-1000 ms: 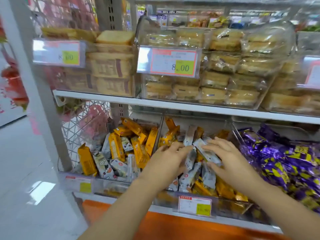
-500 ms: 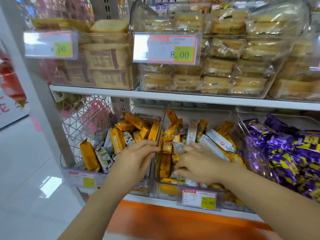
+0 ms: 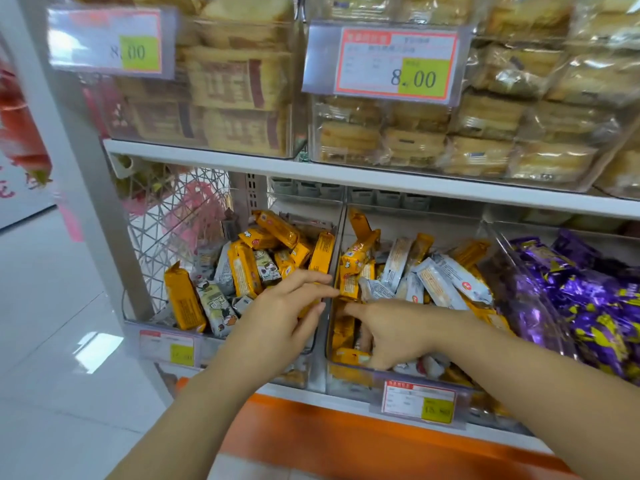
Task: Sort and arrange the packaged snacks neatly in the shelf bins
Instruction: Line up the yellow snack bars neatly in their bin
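Hovering over yellow packs (image 3: 244, 271), L hand (image 3: 284, 317) grip wide; R hand (image 3: 394, 336) in mid bin (image 3: 349, 379), grip can't tell

Colour key to the shelf stock. At lower left, orange-yellow snack packets (image 3: 244, 271) lay among grey-white packets (image 3: 216, 304) printed with brown-and-white cartoon figures. At centre, silver-white packets (image 3: 450, 277) carried a small round red mark. At right, purple foil wrappers (image 3: 588, 306) showed yellow markings. Above, tan cakes (image 3: 485, 116) sat in clear film beside tan packs (image 3: 235, 81) with dark brown bands. The price tags (image 3: 394, 62) were white, red-bordered, with a yellow-green patch. The shelf edge (image 3: 381, 181) was white and the base panel (image 3: 346, 441) orange.
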Demonstrator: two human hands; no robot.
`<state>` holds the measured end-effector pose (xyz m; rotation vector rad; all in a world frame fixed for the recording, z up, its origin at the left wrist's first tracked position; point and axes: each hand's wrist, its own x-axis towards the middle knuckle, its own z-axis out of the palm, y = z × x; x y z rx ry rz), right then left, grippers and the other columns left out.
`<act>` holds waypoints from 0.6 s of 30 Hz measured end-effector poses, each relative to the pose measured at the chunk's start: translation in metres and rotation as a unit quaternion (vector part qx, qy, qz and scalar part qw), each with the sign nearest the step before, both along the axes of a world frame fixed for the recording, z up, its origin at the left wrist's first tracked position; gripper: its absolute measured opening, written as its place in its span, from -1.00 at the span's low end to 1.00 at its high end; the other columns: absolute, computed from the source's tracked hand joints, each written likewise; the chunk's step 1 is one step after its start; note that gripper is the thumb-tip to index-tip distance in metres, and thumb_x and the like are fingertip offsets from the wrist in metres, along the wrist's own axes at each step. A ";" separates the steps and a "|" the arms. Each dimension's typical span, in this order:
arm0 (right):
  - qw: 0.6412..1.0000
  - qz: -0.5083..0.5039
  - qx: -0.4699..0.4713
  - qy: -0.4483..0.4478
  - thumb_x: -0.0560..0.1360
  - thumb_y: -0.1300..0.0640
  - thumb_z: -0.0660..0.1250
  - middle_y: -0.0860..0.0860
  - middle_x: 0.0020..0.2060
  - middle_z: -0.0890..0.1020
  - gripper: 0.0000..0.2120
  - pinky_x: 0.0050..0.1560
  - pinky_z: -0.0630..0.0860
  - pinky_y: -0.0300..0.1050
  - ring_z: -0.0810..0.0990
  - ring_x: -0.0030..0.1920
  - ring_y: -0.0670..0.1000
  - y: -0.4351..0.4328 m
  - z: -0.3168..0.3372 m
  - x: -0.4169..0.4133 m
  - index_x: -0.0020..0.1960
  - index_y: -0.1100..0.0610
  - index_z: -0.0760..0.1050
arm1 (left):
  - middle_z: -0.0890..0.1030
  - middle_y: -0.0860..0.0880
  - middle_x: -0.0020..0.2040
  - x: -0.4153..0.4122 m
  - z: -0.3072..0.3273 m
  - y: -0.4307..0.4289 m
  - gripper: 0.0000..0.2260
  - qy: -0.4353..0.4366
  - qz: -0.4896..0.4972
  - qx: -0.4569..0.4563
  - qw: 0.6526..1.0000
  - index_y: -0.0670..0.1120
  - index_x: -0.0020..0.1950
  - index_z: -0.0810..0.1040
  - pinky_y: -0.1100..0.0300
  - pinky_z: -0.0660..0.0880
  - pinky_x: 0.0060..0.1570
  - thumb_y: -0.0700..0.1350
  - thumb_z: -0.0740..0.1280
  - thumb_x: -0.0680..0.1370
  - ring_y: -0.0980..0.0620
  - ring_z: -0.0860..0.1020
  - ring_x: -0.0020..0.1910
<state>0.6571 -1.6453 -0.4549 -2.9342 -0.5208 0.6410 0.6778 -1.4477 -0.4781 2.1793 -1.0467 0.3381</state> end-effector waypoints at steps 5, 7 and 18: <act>0.993 -0.064 0.099 -0.029 0.40 0.12 0.38 0.14 -0.14 0.61 -0.36 -0.25 0.51 0.02 0.58 -0.20 0.08 0.000 0.001 0.001 0.41 0.07 0.20 | 0.45 0.21 0.23 0.001 -0.003 0.001 -0.73 0.005 0.006 -0.007 1.000 0.05 0.20 0.58 0.52 0.34 -0.14 -0.03 0.16 0.58 0.33 0.49 -0.08; 0.985 -0.089 0.139 -0.041 0.40 0.14 0.39 0.07 -0.10 0.60 -0.30 -0.19 0.52 -0.05 0.57 -0.19 -0.02 -0.003 0.004 0.002 0.46 0.03 0.17 | 0.43 0.24 0.23 0.001 -0.003 0.000 -0.70 0.002 0.008 -0.007 1.000 0.06 0.21 0.57 0.38 0.45 -0.09 0.03 0.13 0.58 0.25 0.51 -0.01; 0.998 -0.052 -0.002 -0.047 0.32 -0.03 0.46 0.07 -0.04 0.61 -0.27 -0.12 0.60 0.06 0.59 -0.08 0.06 0.008 -0.006 0.013 0.40 0.08 0.24 | 0.48 0.18 0.23 -0.003 0.000 0.000 -0.75 -0.011 0.014 -0.004 1.000 0.02 0.19 0.59 0.55 0.29 -0.27 -0.09 0.22 0.57 0.47 0.43 -0.23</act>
